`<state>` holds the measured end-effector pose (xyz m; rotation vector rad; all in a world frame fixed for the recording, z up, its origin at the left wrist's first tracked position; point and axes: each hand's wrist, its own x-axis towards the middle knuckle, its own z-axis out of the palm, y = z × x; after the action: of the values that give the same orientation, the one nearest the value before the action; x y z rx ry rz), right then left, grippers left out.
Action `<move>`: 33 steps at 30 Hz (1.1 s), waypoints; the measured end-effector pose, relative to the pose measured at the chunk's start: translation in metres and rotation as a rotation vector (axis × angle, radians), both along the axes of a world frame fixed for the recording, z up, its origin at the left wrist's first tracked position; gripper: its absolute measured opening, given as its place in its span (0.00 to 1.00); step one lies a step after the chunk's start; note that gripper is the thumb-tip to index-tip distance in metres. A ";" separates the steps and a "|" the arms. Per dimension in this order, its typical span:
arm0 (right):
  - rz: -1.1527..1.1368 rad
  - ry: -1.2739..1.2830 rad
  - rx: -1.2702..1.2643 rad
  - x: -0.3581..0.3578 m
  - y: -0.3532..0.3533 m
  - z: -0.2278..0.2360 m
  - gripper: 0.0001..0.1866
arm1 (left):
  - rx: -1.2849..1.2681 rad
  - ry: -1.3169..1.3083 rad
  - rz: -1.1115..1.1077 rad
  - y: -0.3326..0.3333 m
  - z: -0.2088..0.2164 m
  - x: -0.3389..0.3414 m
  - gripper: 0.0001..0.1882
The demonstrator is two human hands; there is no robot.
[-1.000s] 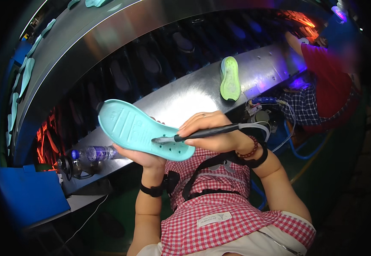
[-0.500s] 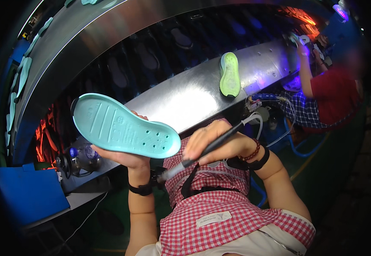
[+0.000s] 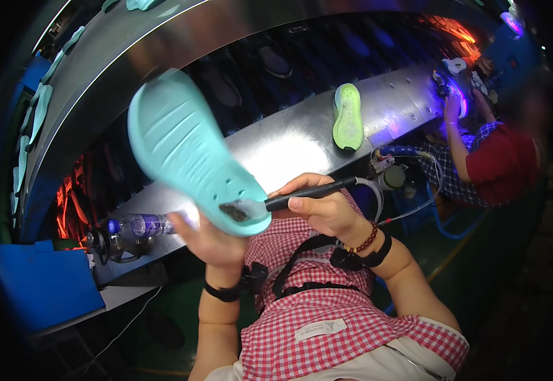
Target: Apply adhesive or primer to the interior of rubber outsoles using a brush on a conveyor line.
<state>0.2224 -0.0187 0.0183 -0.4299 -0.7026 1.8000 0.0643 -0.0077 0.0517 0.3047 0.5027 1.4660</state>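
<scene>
A teal shoe sole (image 3: pixel 178 136) is tilted in front of me, its wider end raised toward the far left and blurred by motion. My left hand (image 3: pixel 216 244) holds it at the near, narrower end; most of the fingers are hidden behind it. In my right hand (image 3: pixel 330 213) is a black-handled brush (image 3: pixel 308 194) with a pale hose at its back end. The dark bristles lie over the sole's near end, beside the small holes, and seem to touch it. On the metal bench (image 3: pixel 276 155) lies a yellow-green sole (image 3: pixel 349 120).
Clear bottles (image 3: pixel 151 224) stand at the bench's left end, above a blue box (image 3: pixel 54 286). A curved metal rail arches across the back, with dark rows of soles beneath. At right, a co-worker in a red sleeve (image 3: pixel 499 155) handles something under violet light.
The teal sole has swung from nearly level to steeply tilted, its wide end rising. My right hand has brought the brush from below the sole onto its near end.
</scene>
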 end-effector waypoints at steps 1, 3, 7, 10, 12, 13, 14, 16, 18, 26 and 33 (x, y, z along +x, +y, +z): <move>-0.012 -0.010 -0.012 -0.002 -0.001 0.004 0.10 | 0.004 0.003 0.005 -0.004 -0.007 -0.004 0.39; -0.037 -0.253 0.086 -0.001 -0.002 0.007 0.10 | -0.077 -0.055 -0.119 -0.006 -0.037 -0.011 0.36; 0.136 -0.629 0.474 0.015 -0.001 0.028 0.12 | 0.042 0.092 -0.304 0.001 -0.053 -0.038 0.32; 0.176 -0.624 0.388 0.021 0.000 0.046 0.11 | 0.124 0.195 -0.446 0.006 -0.041 -0.041 0.30; 0.088 -0.740 0.561 0.016 0.006 0.037 0.10 | 0.124 0.273 -0.424 0.009 -0.028 -0.037 0.31; 0.126 -0.735 0.672 0.016 0.006 0.038 0.10 | 0.126 0.306 -0.514 0.013 -0.025 -0.041 0.31; 0.164 -0.729 0.782 0.017 0.005 0.041 0.09 | 0.129 0.338 -0.603 0.015 -0.023 -0.043 0.31; 0.229 -0.684 0.820 0.027 0.011 0.047 0.09 | 0.055 0.348 -0.622 0.013 -0.022 -0.045 0.31; 0.374 -0.663 0.911 0.037 0.014 0.054 0.10 | -0.020 0.360 -0.747 0.014 -0.021 -0.049 0.32; 0.504 -0.763 0.953 0.049 0.024 0.064 0.09 | -0.032 0.527 -0.908 0.009 -0.014 -0.052 0.35; 0.313 -0.742 0.839 0.053 0.014 0.035 0.10 | -0.024 0.510 -0.815 0.007 -0.010 -0.070 0.38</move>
<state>0.2755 -0.0046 0.0529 -0.4128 -2.0251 1.4099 -0.0053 -0.0010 0.0421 0.7722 0.6938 0.5775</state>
